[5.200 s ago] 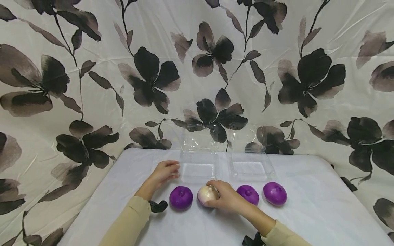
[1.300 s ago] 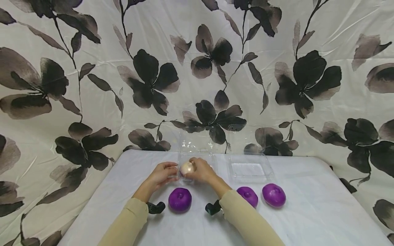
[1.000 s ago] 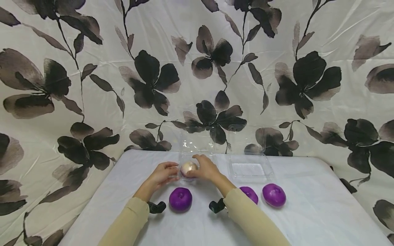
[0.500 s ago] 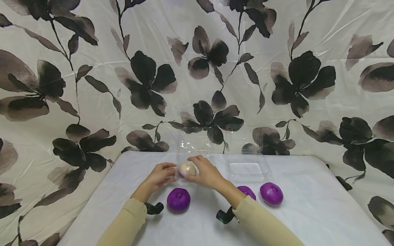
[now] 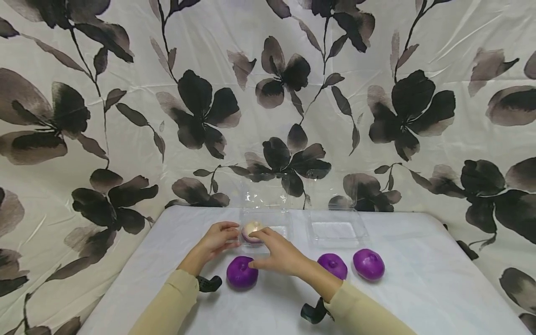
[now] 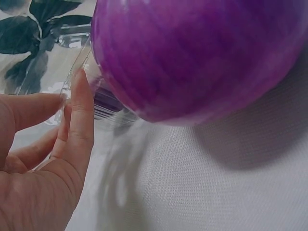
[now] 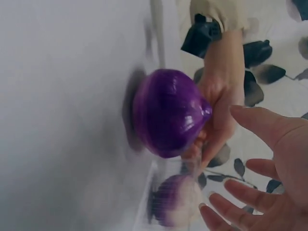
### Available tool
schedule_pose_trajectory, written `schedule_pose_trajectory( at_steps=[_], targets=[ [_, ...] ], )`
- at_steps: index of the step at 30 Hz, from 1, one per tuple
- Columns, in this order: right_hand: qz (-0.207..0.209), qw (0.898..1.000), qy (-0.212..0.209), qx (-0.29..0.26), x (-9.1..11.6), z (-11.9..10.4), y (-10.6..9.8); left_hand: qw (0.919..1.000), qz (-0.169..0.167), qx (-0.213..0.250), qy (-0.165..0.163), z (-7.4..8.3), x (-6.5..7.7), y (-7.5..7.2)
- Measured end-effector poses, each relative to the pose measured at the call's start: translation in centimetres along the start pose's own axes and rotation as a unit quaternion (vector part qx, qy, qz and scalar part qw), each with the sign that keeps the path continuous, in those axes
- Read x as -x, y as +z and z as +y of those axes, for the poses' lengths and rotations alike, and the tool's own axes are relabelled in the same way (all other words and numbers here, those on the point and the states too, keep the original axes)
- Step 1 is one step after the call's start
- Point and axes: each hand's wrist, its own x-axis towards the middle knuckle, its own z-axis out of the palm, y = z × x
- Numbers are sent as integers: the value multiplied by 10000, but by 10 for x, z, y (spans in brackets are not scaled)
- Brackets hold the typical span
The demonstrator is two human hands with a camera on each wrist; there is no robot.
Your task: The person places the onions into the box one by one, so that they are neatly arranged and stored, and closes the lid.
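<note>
A pale-topped purple onion (image 5: 251,228) sits at the left of the left clear plastic clamshell box (image 5: 290,228). My left hand (image 5: 215,241) pinches that box's left edge; in the left wrist view, thumb and fingertips (image 6: 83,91) meet at the clear rim. My right hand (image 5: 281,255) holds nothing, its fingers spread over a glossy purple onion (image 5: 240,275) on the table in front of the box. In the right wrist view this purple onion (image 7: 168,113) stands a little apart from the spread fingers, with the pale-topped onion (image 7: 171,199) behind clear plastic.
A second clear clamshell box (image 5: 362,228) stands to the right with its lid up. Two more purple onions, one (image 5: 332,266) partly behind my right wrist and one (image 5: 368,264) farther right, lie on the white-covered table (image 5: 431,270). A floral curtain (image 5: 351,116) hangs behind.
My right hand carried the pale-topped onion from the table into the left box, let it go, and drew back toward the front purple onion. The left hand stayed at the box's edge.
</note>
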Motion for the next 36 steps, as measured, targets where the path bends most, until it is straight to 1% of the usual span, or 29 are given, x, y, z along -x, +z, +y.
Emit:
schedule_pose_trajectory(
  at_steps=[5, 9, 14, 23, 28, 36],
  targets=[
    [-240, 9995, -225, 10, 3, -2, 9, 9999, 34, -120, 37, 1, 1, 0],
    [-450, 9982, -327, 226, 3, -4, 17, 9997, 89, -227, 25, 1, 2, -1],
    [-614, 9961, -500, 379, 4, -3, 26, 9999, 62, -138, 55, 2, 3, -2],
    [-839, 9940, -522, 471, 4, -1, 39, 9999, 36, -108, 64, 0, 4, -1],
    [-884, 9936, -515, 486, 1, -2, 44, 9999, 58, -99, 66, 0, 6, -1],
    [-766, 9952, -412, 449, -1, -4, 48, 9998, 72, -139, 106, 0, 5, -1]
  ],
)
